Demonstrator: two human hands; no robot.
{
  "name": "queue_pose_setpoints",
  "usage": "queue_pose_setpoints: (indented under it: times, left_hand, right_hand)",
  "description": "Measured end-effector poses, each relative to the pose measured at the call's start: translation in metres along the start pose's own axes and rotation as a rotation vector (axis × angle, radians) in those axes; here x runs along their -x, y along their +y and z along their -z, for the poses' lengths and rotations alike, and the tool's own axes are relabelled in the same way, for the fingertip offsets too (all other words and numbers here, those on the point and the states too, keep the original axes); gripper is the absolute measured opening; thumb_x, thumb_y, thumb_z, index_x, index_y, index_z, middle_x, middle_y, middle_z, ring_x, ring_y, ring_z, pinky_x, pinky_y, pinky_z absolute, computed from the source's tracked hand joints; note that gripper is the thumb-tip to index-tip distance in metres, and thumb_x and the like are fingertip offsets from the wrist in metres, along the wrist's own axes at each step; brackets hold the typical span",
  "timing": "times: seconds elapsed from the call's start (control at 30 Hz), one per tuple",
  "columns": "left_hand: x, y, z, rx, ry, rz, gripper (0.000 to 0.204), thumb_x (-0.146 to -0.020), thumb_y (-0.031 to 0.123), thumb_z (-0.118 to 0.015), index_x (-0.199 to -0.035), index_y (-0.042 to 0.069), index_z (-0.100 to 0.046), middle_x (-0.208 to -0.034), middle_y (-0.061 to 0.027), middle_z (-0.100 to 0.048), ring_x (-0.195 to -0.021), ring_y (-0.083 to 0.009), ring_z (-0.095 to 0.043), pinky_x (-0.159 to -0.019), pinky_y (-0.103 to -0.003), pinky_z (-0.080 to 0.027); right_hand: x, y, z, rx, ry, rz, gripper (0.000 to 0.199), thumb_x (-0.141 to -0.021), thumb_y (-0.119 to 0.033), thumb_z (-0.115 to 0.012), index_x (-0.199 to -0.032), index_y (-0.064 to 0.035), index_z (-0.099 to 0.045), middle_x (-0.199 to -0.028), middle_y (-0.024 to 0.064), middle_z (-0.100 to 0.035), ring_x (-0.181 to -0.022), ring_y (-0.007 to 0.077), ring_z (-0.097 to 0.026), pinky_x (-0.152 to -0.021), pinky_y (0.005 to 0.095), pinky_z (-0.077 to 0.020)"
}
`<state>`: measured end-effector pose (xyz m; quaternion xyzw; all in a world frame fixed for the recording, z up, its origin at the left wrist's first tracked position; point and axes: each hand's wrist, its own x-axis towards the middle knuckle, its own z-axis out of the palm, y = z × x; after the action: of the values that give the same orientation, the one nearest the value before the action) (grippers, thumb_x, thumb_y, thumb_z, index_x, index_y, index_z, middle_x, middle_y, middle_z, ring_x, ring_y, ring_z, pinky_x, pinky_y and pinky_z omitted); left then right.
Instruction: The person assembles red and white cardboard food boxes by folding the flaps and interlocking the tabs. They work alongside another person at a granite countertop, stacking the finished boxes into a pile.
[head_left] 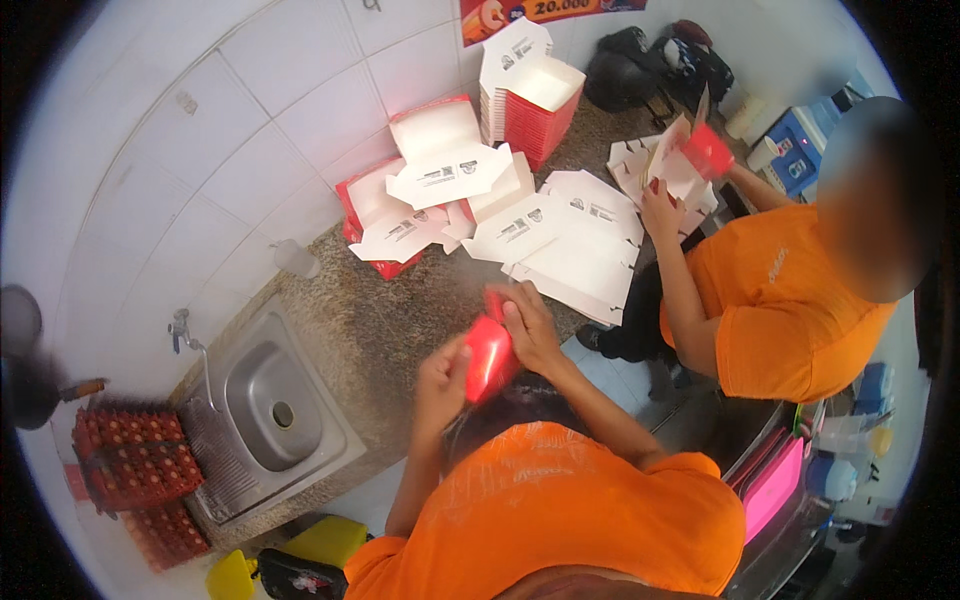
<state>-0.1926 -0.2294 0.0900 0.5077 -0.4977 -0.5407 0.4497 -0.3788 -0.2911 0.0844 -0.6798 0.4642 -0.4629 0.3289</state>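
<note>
In front of my chest, over the counter's near edge, I hold a glossy red folded cardboard piece, likely a small box being seen from its red outside. My left hand grips its left side with the fingers bent. Closed on its upper right part is my right hand. Flat white cardboard box blanks lie just beyond my right hand. Farther off, several open boxes, white inside and red outside, lie piled against the wall, beside a tall stack of nested boxes.
At left are a steel sink with a tap, a plastic cup and red egg trays. On the right, a co-worker in orange handles a red and white box. Dark helmets or bags sit at the back.
</note>
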Motion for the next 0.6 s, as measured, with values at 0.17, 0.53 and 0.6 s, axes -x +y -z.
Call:
queue_pose_setpoints:
  times: [0.17, 0.53, 0.6]
  left_hand:
    - [0.013, 0.015, -0.005, 0.003, 0.023, 0.123, 0.033, -0.108, 0.018, -0.052, -0.136, 0.002, -0.058, -0.097, -0.007, -0.071, -0.082, -0.0088, -0.063, -0.074, -0.028, -0.051]
    - [-0.004, 0.035, -0.003, -0.29, -0.114, 0.117, 0.033, -0.11, 0.017, -0.046, -0.141, 0.007, -0.051, -0.091, -0.0032, -0.065, -0.072, -0.0044, -0.056, -0.065, -0.023, -0.045]
    - [-0.003, 0.02, -0.007, -0.243, -0.038, 0.018, 0.033, -0.11, 0.018, -0.047, -0.14, 0.007, -0.051, -0.092, -0.0036, -0.064, -0.075, -0.0042, -0.056, -0.067, -0.022, -0.045]
  right_hand:
    - [0.014, 0.01, 0.028, -0.23, -0.372, -0.209, 0.026, -0.092, -0.021, -0.075, -0.113, -0.005, -0.072, -0.096, 0.0053, -0.052, -0.092, 0.0148, -0.053, -0.077, 0.0285, -0.0444]
    - [0.016, -0.023, 0.037, 0.027, -0.417, -0.064, 0.04, -0.083, -0.029, -0.082, -0.118, -0.0123, -0.075, -0.097, 0.0088, -0.054, -0.087, 0.0249, -0.057, -0.074, 0.0347, -0.0471]
    - [0.013, -0.036, 0.041, 0.147, -0.476, -0.032, 0.053, -0.078, -0.038, -0.085, -0.121, -0.0097, -0.072, -0.108, 0.0125, -0.055, -0.101, 0.0322, -0.057, -0.085, 0.0401, -0.0491]
